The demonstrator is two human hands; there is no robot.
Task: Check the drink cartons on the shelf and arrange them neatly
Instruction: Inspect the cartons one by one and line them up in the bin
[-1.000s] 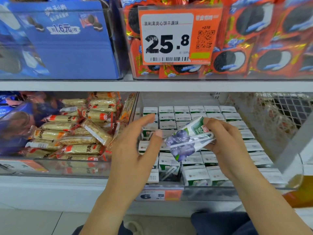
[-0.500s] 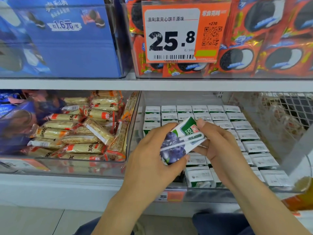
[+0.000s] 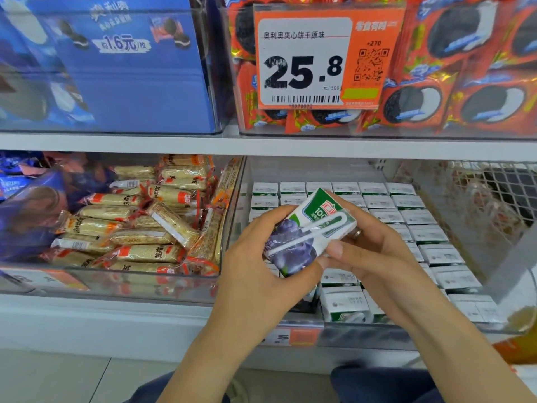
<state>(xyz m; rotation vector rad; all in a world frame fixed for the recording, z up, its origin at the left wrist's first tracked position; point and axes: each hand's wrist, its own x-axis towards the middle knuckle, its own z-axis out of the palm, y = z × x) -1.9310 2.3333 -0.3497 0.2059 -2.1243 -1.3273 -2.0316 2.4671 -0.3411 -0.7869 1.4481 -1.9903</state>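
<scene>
Head view, juice carton (image 3: 312, 231) gripped between left hand (image 3: 261, 266), right hand (image 3: 374, 257)

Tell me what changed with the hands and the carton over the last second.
The left hand, open beside the carton a second ago, closed its fingers onto its lower end. The right hand kept its grip. The cartons in the bin stayed in rows.

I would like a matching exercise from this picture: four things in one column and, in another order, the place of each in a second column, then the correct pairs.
Things:
1. blueberry carton
2. orange price tag
3. rows of cartons
4. wrapped snack bars

Places:
A. lower shelf, left bin
B. held in both hands
C. upper shelf, front of the bin
D. lower shelf, right bin

Pairs: 1-B, 2-C, 3-D, 4-A
</scene>
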